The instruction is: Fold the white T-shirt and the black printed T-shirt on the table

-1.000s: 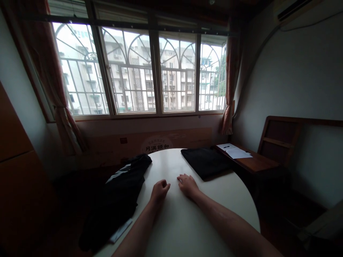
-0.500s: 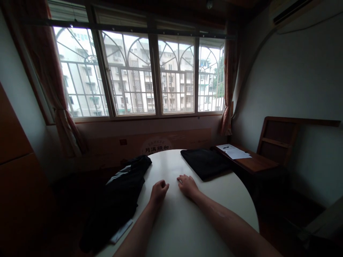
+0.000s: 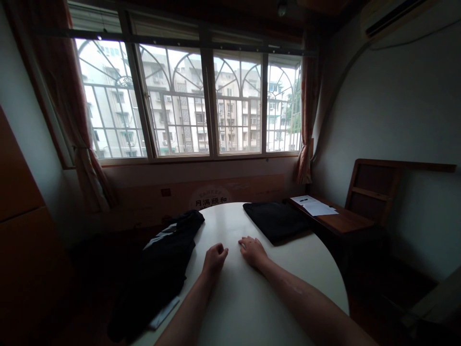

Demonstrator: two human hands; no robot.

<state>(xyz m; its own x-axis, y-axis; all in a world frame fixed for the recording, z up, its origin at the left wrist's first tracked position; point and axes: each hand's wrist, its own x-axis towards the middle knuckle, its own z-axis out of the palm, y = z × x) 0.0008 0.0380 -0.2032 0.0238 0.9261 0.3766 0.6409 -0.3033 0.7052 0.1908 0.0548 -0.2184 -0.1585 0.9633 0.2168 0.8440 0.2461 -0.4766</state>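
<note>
My left hand rests on the white round table, curled into a loose fist with nothing showing in it. Across a small gap lies my right hand, palm down on the tabletop, its fingers apart and slightly bent. A folded black cloth, perhaps a garment, is just beyond the right hand near the table's far right edge. Left of my left forearm, a crumpled black garment with white patches drapes over the table's left edge. Neither hand touches the cloths.
A wooden chair at the right holds white papers and a dark pen. Behind the table, a long printed cardboard panel stands under the barred windows. Tied curtains hang beside them.
The view has shifted very slightly. Both hands and the cloths stay in place.
</note>
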